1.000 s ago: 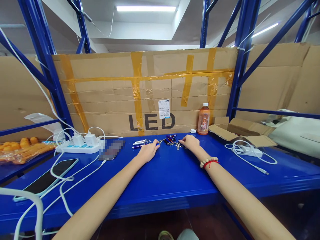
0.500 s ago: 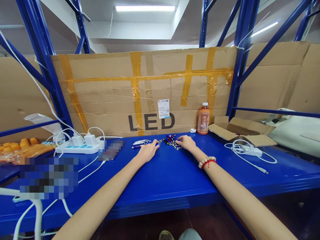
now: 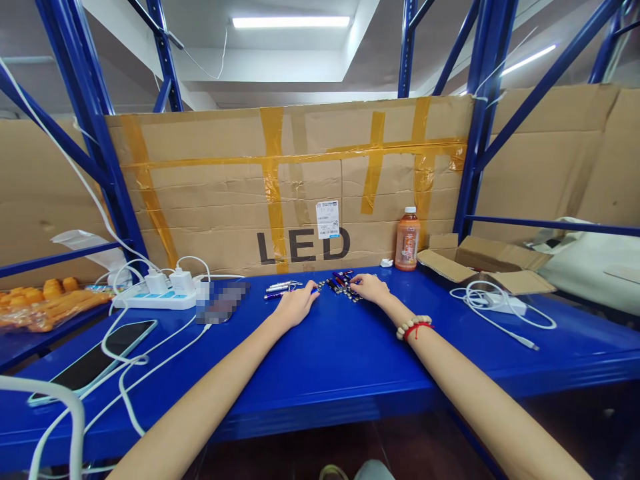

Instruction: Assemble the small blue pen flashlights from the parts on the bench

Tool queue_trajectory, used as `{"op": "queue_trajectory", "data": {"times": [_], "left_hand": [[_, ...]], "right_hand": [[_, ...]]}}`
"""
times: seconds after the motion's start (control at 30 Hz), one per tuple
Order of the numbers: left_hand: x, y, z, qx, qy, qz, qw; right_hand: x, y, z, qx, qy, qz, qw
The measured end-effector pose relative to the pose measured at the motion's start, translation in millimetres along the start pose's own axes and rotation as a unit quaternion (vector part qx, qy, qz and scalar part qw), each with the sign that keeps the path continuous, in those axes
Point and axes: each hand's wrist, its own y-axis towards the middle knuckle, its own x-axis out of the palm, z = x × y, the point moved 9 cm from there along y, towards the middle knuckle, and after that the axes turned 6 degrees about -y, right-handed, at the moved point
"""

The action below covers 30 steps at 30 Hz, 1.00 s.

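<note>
My left hand (image 3: 296, 307) rests low over the blue table, its fingers closed around a small blue cylinder (image 3: 315, 291) whose end shows at the fingertips. Just beyond it lie several silver and blue pen-like cylinders (image 3: 281, 289), side by side. To the right is a loose pile of small dark, blue and red cylinders with shiny metal clasps (image 3: 340, 283). My right hand (image 3: 371, 288), a beaded bracelet at its wrist, reaches to the right side of this pile. Its fingertips are pinched together there, and whatever is between them is too small to make out.
A juice bottle (image 3: 408, 239) stands against the cardboard sheet (image 3: 225, 213) at the back. On the right are an opened carton (image 3: 490, 263) and a coiled white cable (image 3: 500, 307). A power strip (image 3: 165, 300), phone (image 3: 100, 360) and loose cords occupy the left.
My right hand has shifted slightly left and down at the pile, its fingers drawn closer together. My left hand stays almost in place.
</note>
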Motion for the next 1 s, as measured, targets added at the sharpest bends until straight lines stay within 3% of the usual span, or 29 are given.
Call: {"op": "queue_trajectory", "data": {"times": [1.0], "left_hand": [[-0.9, -1, 1, 0.000, -0.014, -0.006, 1.000]], "right_hand": [[-7, 1, 12, 0.022, -0.040, 0.028, 0.999]]}}
